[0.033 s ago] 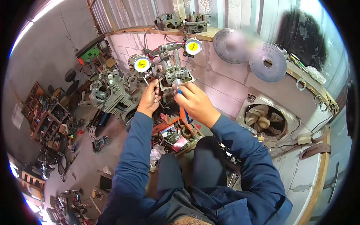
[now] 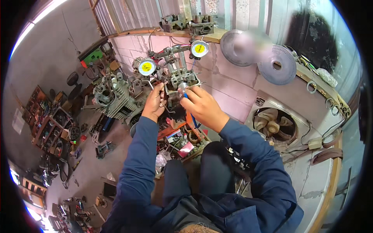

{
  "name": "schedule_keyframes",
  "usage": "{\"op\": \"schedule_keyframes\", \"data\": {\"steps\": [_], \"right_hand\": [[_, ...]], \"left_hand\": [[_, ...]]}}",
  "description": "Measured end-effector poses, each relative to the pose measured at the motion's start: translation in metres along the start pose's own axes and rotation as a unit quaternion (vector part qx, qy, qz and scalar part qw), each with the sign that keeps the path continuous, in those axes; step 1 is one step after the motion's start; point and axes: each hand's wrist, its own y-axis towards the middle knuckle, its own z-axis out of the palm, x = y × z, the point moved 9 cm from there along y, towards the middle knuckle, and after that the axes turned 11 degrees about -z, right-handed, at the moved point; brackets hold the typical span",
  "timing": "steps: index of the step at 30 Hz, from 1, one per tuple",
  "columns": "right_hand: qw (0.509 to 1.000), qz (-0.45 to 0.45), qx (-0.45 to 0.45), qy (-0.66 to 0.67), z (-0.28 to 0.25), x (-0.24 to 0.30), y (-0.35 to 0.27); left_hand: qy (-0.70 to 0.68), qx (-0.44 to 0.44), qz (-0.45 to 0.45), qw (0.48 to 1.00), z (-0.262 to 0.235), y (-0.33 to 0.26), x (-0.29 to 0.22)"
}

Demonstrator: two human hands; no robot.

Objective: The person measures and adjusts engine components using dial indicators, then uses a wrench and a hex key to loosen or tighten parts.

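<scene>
- Head view: we see our left hand (image 2: pixel 155 100) with its fingers curled around a thin metal rod (image 2: pixel 150 83), which sticks out above them.
- Our right hand (image 2: pixel 202 106) pinches a blue tool (image 2: pixel 185 94) between thumb and bent fingers, close to a silvery round piece (image 2: pixel 183 85); we cannot tell whether these 2 touch.
- We have the grey metal engine part (image 2: pixel 188 75) just beyond our 2 hands, under a pale upright frame.
- Beyond it we see 2 yellow-centred dials, the left dial (image 2: pixel 147 67) nearer us than the right dial (image 2: pixel 199 49).
- To our left sits a finned engine block (image 2: pixel 116 101); to our right, a fan (image 2: pixel 272 123).
</scene>
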Motion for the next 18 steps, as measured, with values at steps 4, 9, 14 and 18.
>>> {"op": "schedule_keyframes", "data": {"steps": [4, 9, 14, 18], "right_hand": [[0.996, -0.08, -0.009, 0.029, -0.012, 0.002, 0.024], [0.963, -0.254, 0.075, 0.055, 0.005, 0.01, 0.037], [0.972, -0.037, -0.078, 0.22, -0.02, 0.022, 0.029], [0.919, 0.145, -0.164, 0.328, -0.022, 0.041, -0.012]], "left_hand": [[-0.029, 0.027, 0.01, 0.999, -0.009, -0.002, 0.0], [-0.115, 0.049, 0.097, 0.987, 0.008, -0.03, 0.001], [-0.058, 0.07, 0.254, 0.963, 0.013, -0.126, 0.011], [-0.033, 0.126, 0.175, 0.976, 0.045, -0.164, 0.048]]}}
